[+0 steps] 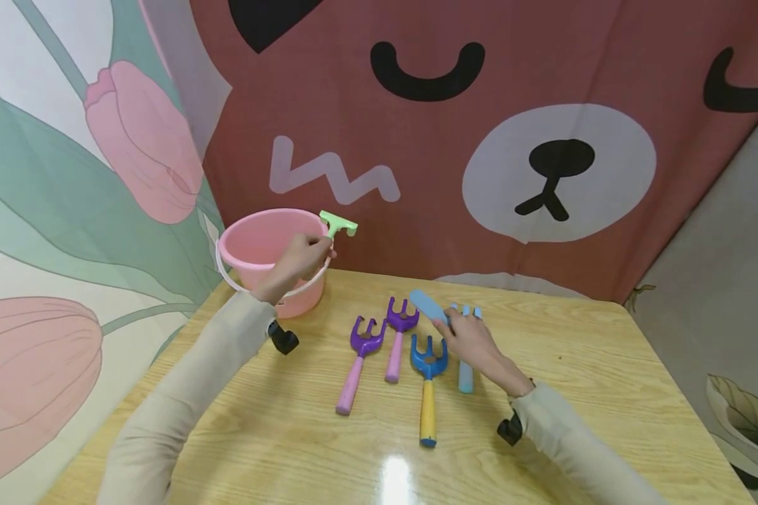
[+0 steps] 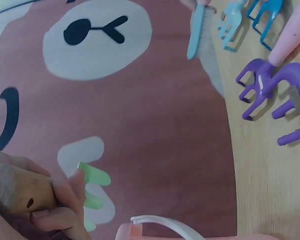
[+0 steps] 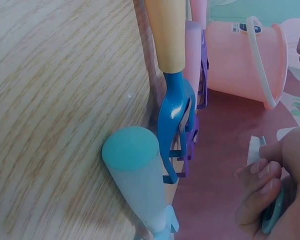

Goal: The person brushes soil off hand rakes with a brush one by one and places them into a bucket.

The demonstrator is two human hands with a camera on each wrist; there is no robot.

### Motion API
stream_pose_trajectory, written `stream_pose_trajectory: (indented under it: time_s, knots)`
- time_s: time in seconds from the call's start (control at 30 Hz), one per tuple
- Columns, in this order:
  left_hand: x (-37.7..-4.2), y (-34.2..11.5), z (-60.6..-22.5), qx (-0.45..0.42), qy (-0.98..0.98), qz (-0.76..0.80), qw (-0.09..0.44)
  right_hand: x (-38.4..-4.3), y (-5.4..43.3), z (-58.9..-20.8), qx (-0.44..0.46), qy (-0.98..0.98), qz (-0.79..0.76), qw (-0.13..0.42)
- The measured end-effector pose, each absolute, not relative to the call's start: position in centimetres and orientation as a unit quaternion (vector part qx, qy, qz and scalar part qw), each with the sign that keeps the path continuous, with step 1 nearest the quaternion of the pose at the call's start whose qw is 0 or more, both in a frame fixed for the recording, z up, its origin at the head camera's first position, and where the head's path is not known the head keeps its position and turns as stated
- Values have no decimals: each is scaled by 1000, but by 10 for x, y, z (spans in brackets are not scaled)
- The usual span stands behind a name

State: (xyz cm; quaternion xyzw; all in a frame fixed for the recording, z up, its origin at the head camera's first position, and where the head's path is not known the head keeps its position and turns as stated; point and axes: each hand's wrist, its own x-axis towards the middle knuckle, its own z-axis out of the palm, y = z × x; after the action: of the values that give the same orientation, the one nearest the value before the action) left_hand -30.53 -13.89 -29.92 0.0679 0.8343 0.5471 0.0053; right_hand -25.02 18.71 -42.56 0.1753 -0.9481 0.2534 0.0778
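Basically wood tbl (image 1: 575, 365) w/ pink bkt (image 1: 304, 300), bear-print cloth (image 1: 417, 133) behind.

On your surface (image 1: 575, 351), the bucket (image 1: 306, 303) stands at the far left, in front of the curtain (image 1: 417, 238). Your left grip (image 1: 302, 258) has the small tool (image 1: 338, 224) beside the bucket's rim. Rightward lie, tines away from you, the leftmost fork (image 1: 366, 344), the second fork (image 1: 395, 352), the third fork (image 1: 428, 396), reaching nearest you, and the rightmost fork (image 1: 466, 377), partly behind your right grip (image 1: 474, 342), whose brush (image 1: 428, 306) points left, beyond the third fork.
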Motion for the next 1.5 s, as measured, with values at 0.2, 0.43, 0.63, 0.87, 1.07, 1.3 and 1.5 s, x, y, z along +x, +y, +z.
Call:
stream_pose_trajectory:
  time_s: [0.2,0.43,0.63,0.87,1.07,1.3,1.5]
  knots:
    - [-314,-152,-293,44,794,606,30,-249,188,-423,177,-946,261,69]
    - [-323,-166,-293,36,787,615,26,-248,188,-423,183,-946,260,67]
    - [-335,-173,-295,-3,766,642,20,-248,187,-424,186,-948,250,67]
    - [-343,-183,-299,-44,752,657,29,-248,189,-427,192,-946,251,72]
    - [-351,-190,-303,-51,725,685,45,-248,191,-429,192,-946,251,70]
    - [-359,-198,-304,-49,712,697,75,-248,192,-430,196,-945,253,72]
    - [-360,-201,-301,-42,746,656,103,-248,192,-431,194,-945,254,68]
